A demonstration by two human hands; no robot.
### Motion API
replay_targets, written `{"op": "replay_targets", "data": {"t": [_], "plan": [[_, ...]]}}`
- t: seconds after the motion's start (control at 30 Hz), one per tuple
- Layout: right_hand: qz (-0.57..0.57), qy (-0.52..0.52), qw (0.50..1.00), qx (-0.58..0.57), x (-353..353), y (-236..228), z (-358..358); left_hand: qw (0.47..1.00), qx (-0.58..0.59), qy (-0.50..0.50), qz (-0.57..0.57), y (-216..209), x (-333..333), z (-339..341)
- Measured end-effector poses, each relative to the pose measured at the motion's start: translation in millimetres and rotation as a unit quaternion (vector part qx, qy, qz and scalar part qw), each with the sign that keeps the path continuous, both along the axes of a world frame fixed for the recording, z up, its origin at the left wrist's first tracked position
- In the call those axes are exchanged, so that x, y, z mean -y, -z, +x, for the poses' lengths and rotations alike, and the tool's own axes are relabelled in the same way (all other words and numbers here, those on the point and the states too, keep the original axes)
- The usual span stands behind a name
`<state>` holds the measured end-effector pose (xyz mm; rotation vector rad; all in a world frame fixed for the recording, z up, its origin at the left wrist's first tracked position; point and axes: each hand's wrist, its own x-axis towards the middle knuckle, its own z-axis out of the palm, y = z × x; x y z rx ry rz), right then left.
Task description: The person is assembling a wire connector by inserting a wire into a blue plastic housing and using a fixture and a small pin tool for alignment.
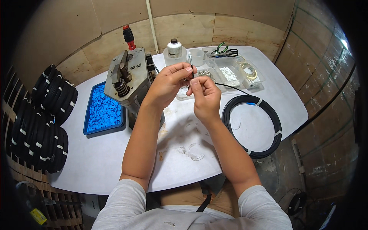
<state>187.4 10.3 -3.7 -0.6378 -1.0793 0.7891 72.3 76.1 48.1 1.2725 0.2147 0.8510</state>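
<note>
Facing plywood wall [182, 30]; smudged table [178, 168]

Hands [165, 86] [207, 97] close together, both in a pinch, forearms [141, 143] [231, 147] outstretched.

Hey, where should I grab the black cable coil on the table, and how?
I'd grip the black cable coil by its near-right rim, coming from the right, pinched above and below. It lies flat, and that part seems to overhang the table edge, leaving room beneath.
</note>
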Motion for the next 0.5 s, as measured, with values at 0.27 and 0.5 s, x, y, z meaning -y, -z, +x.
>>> {"op": "replay_targets", "data": {"t": [0.27,0.5], "plan": [[0.078,0.268,0.949,0.145,-2,8,-7,0.999,0.015,0.047,-0.003,2,4,0],[0.036,0.142,0.988,0.048,3,2,-5,0.999,0.006,-0.027,0.03,-4,15,4]]}}
